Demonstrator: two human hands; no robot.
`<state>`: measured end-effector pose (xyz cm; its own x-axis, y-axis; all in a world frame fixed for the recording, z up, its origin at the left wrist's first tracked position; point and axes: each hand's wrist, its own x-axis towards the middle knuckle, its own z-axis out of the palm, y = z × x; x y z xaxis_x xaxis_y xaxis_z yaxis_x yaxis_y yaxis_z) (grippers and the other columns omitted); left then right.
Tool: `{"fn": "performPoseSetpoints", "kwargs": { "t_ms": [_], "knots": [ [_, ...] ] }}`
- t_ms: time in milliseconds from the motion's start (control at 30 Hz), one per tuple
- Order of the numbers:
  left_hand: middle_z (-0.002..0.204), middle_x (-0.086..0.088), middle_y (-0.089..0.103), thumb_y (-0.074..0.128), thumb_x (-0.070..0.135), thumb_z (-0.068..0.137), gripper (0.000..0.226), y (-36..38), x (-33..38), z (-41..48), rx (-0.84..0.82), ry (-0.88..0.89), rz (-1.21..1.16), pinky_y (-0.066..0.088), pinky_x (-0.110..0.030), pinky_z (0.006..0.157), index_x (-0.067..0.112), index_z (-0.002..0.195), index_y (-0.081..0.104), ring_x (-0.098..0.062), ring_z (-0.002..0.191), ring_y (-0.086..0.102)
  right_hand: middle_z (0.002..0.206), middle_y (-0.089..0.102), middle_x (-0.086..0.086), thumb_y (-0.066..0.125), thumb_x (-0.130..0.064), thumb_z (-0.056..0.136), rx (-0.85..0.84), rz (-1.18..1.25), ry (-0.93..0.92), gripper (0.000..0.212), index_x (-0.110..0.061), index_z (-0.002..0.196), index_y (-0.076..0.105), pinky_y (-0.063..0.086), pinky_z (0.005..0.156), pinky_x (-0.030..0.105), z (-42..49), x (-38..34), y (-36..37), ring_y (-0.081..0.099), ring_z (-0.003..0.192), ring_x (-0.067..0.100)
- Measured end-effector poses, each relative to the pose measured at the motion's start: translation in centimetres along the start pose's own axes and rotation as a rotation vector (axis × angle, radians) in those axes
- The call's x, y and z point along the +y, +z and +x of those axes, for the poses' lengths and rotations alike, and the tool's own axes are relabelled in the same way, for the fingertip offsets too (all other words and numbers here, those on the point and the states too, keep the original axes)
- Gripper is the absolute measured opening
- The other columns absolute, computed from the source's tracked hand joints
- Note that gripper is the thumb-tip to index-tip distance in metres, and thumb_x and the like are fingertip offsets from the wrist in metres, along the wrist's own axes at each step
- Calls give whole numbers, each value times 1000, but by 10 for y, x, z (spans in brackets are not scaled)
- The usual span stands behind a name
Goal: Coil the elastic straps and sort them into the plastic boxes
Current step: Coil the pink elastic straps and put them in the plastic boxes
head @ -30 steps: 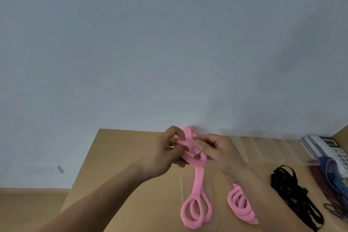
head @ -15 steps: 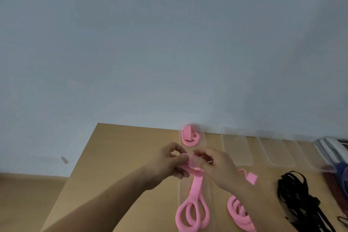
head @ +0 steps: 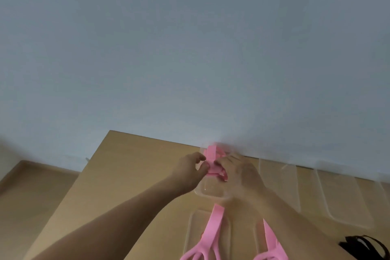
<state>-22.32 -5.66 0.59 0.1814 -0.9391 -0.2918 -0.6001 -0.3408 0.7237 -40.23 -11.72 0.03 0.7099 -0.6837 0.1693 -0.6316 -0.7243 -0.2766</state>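
Pinch from both sides: holds coil (head: 213, 170) between curled fingertips of left hand (head: 187, 170) and right hand (head: 240, 172), low over box (head: 207, 194), likely so elastic loops cannot spring open before seating.

Left hand (head: 190, 172): pinches pink strap (head: 213, 170)
Right hand (head: 239, 173): pinches same strap (blurred)
Clear box (head: 207, 193): beneath both hands, by wall (head: 190, 48)
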Motion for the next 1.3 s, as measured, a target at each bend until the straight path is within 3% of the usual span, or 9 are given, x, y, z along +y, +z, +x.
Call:
{"fn": "performPoseSetpoints", "kwargs": {
  "t_ms": [100,267,433,633,800,967,1100,1233,1300],
  "knots": [
    [144,0,47,51,35,97,43,3,-9,14,89,183,427,36,-32,105,22,138,51,-20,132,40,77,71,-2,86,-22,56,-28,-81,-64,32,-17,84,71,54,64,32,13,14,17,64,74,25],
    [158,0,29,48,34,97,42,19,-19,30,12,314,695,28,-36,111,25,138,50,-20,146,18,84,70,-2,82,-25,56,-64,-160,-32,34,-19,88,71,56,68,31,15,19,44,64,81,23],
    [150,0,41,49,34,95,38,25,-30,37,38,357,734,32,-36,106,26,130,60,-23,141,29,97,66,6,90,-26,51,-13,-160,36,43,-19,88,70,56,61,29,14,21,52,67,90,28],
    [133,-2,56,54,29,91,32,30,-29,42,43,396,802,39,-39,97,24,118,70,-27,128,46,101,67,6,94,-24,42,-60,-173,97,55,-20,92,73,58,77,34,19,21,58,68,95,27],
    [122,7,60,50,30,93,28,31,-24,49,125,373,776,34,-32,94,27,111,71,-23,120,49,99,66,3,93,-31,38,26,-136,77,71,-18,104,71,57,70,28,13,20,59,52,104,20],
    [120,8,57,47,27,94,23,38,-24,56,166,321,757,30,-29,97,24,111,63,-20,118,45,94,66,-3,69,-31,77,163,-210,35,11,-21,81,68,43,75,34,4,25,55,61,94,21],
    [116,5,60,56,25,89,22,34,-20,51,153,354,762,35,-31,98,22,110,65,-22,117,49,84,65,-8,75,-21,70,118,-277,46,13,-23,80,67,32,73,33,-7,28,53,61,81,21],
    [93,3,71,86,26,55,35,27,-18,45,173,476,771,56,-34,81,24,88,76,-25,93,68,89,66,-9,72,-25,73,80,-232,56,13,-24,85,68,43,73,34,-8,25,45,61,86,21],
    [101,2,72,85,31,61,36,26,-20,45,142,492,786,53,-37,89,25,96,76,-28,102,67,91,67,-9,71,-26,73,28,-221,78,14,-24,87,68,46,73,35,-9,23,41,62,88,20]
  ]
}}
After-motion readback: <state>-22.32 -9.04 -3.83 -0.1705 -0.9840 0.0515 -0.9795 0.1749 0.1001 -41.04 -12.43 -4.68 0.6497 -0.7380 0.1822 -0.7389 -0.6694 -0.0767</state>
